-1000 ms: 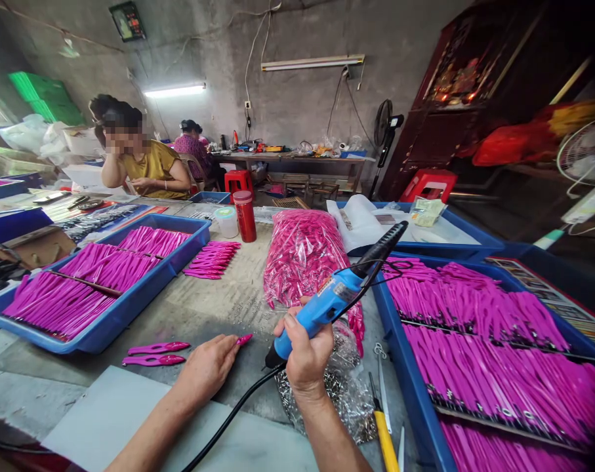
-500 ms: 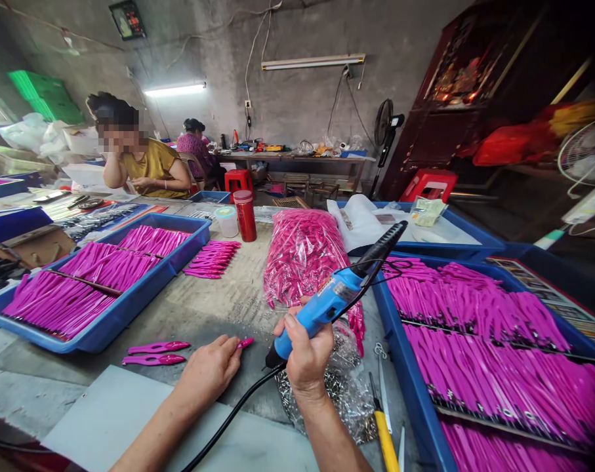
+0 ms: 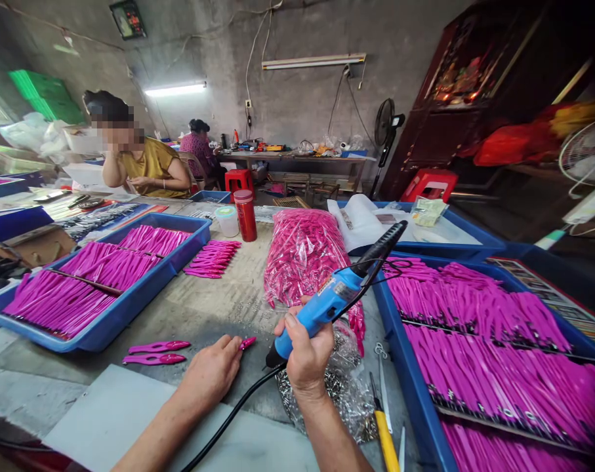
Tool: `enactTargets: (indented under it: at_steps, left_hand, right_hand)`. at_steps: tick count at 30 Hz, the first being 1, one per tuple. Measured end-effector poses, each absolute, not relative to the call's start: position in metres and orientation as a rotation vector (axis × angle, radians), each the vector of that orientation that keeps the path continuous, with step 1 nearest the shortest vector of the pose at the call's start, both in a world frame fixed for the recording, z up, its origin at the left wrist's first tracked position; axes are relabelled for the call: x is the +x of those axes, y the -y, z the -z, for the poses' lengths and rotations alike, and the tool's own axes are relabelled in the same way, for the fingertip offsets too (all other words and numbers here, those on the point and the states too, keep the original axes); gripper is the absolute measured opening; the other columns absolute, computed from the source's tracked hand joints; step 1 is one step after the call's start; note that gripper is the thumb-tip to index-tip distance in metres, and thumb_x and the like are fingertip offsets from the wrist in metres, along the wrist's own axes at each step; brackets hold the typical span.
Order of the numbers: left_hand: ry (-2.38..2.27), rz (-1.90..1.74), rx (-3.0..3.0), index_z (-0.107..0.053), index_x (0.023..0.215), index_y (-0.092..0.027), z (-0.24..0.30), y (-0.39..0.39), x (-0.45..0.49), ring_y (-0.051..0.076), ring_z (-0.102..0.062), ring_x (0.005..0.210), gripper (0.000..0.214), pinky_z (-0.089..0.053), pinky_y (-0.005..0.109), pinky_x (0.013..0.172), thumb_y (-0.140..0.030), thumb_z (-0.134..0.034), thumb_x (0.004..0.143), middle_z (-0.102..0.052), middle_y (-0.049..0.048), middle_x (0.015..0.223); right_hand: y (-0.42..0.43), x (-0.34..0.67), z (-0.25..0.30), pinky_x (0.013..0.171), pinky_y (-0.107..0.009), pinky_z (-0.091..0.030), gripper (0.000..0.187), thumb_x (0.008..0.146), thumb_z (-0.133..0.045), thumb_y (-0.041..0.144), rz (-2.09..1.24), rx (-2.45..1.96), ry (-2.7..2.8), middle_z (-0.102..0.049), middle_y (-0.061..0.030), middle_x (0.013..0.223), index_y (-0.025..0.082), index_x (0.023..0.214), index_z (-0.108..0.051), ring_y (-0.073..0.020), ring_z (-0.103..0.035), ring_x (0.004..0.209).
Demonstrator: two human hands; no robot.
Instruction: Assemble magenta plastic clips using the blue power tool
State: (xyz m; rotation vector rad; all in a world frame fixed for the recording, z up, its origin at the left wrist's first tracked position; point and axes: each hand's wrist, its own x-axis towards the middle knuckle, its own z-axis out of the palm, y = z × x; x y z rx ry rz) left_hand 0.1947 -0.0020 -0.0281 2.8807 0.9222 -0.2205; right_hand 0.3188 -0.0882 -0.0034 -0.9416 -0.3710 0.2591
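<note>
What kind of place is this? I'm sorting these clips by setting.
Probably a small assembly workshop: blue trays full of identical magenta plastic pieces, a blue corded power tool in the right hand, and other people seated at benches.

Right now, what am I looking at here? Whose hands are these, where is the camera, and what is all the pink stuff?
The camera sits on a person's head, looking forward and down, so the two bare arms at the bottom are that person's own. The right hand grips a blue corded power tool with a black tip. The left hand rests on the table, pinching a small pink plastic piece. Two more pink pieces lie to its left. Blue trays on both sides hold rows of pink parts, and a clear bag of pink parts lies in the middle. Behind it stand a red canister and a small tub. Other people sit at tables farther back.
</note>
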Motion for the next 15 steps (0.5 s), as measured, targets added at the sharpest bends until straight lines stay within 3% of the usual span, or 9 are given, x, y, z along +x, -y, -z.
enactTargets:
  at_steps: [10, 15]
  left_hand:
    - [-0.882, 0.166, 2.904, -0.057, 0.1, -0.019, 0.0306, 0.0011, 0.196, 0.018, -0.062, 0.079, 0.031, -0.047, 0.027, 0.066, -0.023, -0.028, 0.091, -0.059, 0.0049, 0.087]
    - [-0.848, 0.16, 2.97, -0.057, 0.104, -0.015, 0.0351, 0.0043, 0.1962, 0.02, -0.058, 0.082, 0.029, -0.046, 0.031, 0.072, -0.012, -0.034, 0.086, -0.059, 0.008, 0.09]
  right_hand:
    - [0.0882, 0.3196, 0.0054, 0.049, -0.025, -0.044, 0.024, 0.068, -0.06, 0.029, -0.258, -0.949, 0.378, -0.054, 0.0056, 0.056, 0.018, 0.083, -0.045, -0.0103, -0.052, 0.044]
    - [0.0879, 0.3197, 0.006, 0.049, -0.025, -0.044, 0.024, 0.068, -0.06, 0.029, -0.264, -0.947, 0.367, -0.054, 0.0059, 0.057, 0.018, 0.083, -0.045, -0.0102, -0.052, 0.044]
